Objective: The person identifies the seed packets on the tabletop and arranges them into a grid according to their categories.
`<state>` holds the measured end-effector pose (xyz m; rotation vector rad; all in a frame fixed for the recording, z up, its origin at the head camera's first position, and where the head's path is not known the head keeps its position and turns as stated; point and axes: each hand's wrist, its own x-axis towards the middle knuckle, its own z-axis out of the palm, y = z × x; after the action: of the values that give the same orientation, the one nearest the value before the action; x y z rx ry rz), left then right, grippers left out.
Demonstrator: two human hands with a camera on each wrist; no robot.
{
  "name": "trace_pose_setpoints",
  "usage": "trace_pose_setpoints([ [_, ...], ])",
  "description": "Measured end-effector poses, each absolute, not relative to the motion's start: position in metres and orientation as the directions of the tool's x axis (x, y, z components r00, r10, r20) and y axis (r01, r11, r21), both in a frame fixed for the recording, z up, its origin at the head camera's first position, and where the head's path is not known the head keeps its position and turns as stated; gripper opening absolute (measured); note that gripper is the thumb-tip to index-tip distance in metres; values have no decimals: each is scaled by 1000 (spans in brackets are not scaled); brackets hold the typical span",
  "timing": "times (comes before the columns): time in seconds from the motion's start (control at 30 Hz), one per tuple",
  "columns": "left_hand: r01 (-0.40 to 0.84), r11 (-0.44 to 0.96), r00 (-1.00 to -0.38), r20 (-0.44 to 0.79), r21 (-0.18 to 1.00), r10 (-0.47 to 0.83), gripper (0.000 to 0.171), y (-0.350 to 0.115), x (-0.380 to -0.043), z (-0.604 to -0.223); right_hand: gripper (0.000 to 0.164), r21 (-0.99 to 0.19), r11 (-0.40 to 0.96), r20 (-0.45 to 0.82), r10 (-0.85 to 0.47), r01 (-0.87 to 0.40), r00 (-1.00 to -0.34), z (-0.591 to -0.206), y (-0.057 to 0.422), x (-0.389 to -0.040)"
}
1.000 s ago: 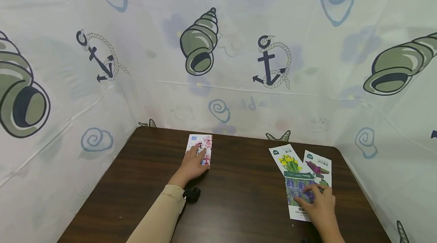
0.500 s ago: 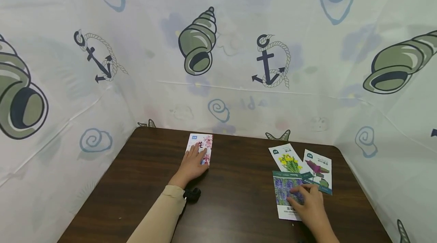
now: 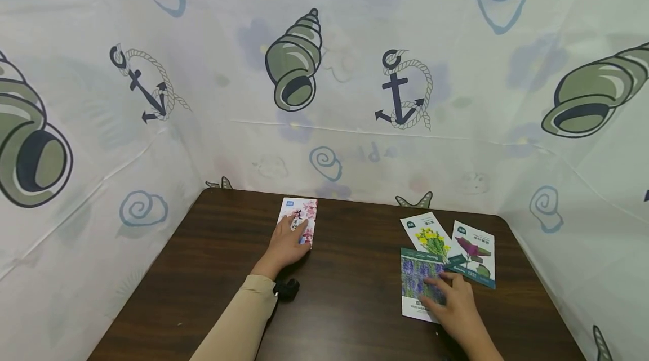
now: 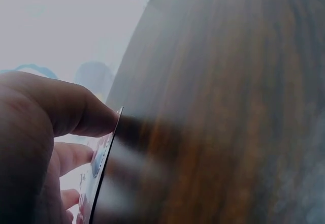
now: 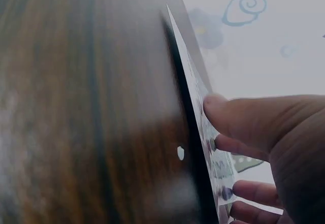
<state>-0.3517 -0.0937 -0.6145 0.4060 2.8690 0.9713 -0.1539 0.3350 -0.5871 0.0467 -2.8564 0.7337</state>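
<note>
In the head view my left hand [image 3: 284, 241] rests on a white seed packet [image 3: 309, 209] with pink blossom, fingers spread over its face. The left wrist view shows the thumb [image 4: 86, 115] at the edge of that packet. At right, the fingertips of my right hand [image 3: 456, 307] touch the face of a seed packet [image 3: 418, 273] printed with purple flower spikes. Its lower right part lies under the hand. Behind it lie a yellow-flower packet [image 3: 431, 237] and a packet with a dark purple bloom [image 3: 476, 248]. In the right wrist view the thumb [image 5: 238, 117] presses on the packet.
The brown wooden table [image 3: 345, 293] ends at a patterned curtain [image 3: 228, 68] at the back and sides. A black strap device [image 3: 287, 289] sits on my left wrist. A small white speck [image 5: 181, 153] shows on the table near the right packet.
My right hand has slid the purple-spike packet to the left and slightly away, baring more of the dark purple bloom packet. The left hand stays on the pink blossom packet.
</note>
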Motion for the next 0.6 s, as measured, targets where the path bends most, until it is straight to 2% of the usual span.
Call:
trace_pose_setpoints([
  [0.33, 239, 760, -960, 28, 604, 279, 78, -95, -352, -616, 65, -412, 891, 213, -110, -192, -971, -594, 330, -154],
  [0.6, 266, 759, -958, 79, 595, 274, 68, -94, -355, -621, 52, -405, 857, 275, -219, -319, -936, -601, 329, -155],
])
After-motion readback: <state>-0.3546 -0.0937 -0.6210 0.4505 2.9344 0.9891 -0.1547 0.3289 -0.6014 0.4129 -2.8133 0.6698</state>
